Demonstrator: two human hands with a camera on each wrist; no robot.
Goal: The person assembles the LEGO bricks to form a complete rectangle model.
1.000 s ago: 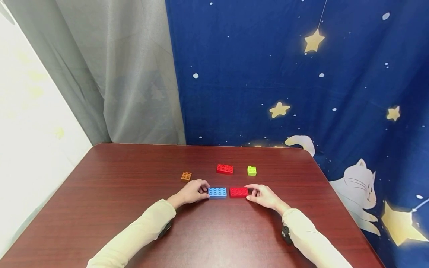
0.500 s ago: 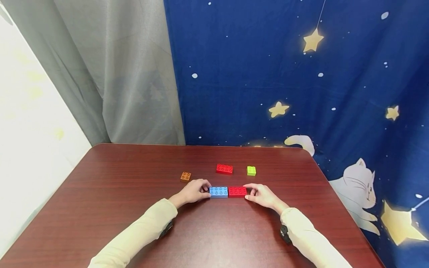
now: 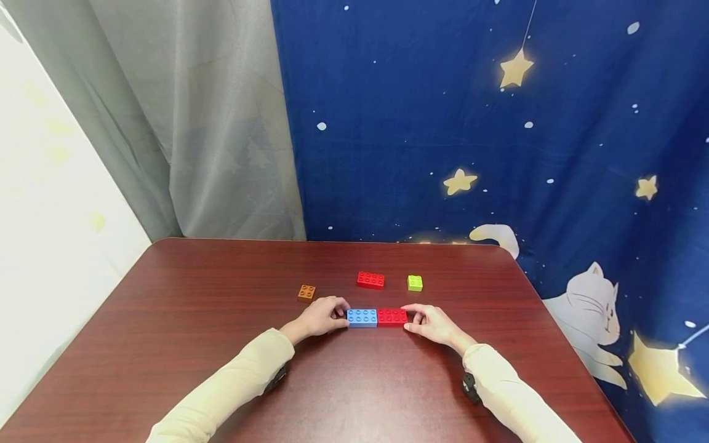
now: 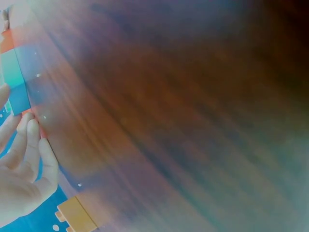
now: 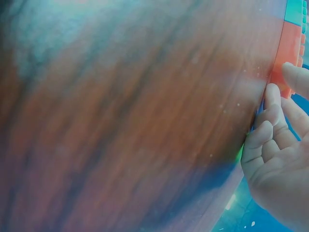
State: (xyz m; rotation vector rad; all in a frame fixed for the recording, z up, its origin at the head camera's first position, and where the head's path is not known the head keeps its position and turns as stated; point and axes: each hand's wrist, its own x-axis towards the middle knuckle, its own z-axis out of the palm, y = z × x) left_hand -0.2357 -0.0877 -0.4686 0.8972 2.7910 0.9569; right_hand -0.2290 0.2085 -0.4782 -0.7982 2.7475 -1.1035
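- Grey curtain (image 3: 235,123): hangs beyond the surface (image 3: 138,320), behind and left of the blue brick (image 3: 362,318)
- Left sleeve (image 3: 238,381): pale, reaching in from the near left of the blue brick
- Brown brick (image 3: 306,293): four studs up, beyond and left of the blue brick, near the left hand (image 3: 321,317)
- Left hand: at the blue brick's left end, thumb and index fingers pinching it, the others bent in behind
- Blue brick: flat on the surface, eight studs up
- Far red brick (image 3: 370,280): eight studs up, beyond the blue brick and apart from it
- Near red brick (image 3: 391,317): touching the blue brick's right end, in line with it
- Green brick (image 3: 414,283): four studs up, beyond and right of the blue brick
- Right hand (image 3: 434,324): right of the blue brick, thumb and index fingers pinching the near red brick's right end, the others curled toward the palm
- Right sleeve (image 3: 512,394): pale, near right of the blue brick
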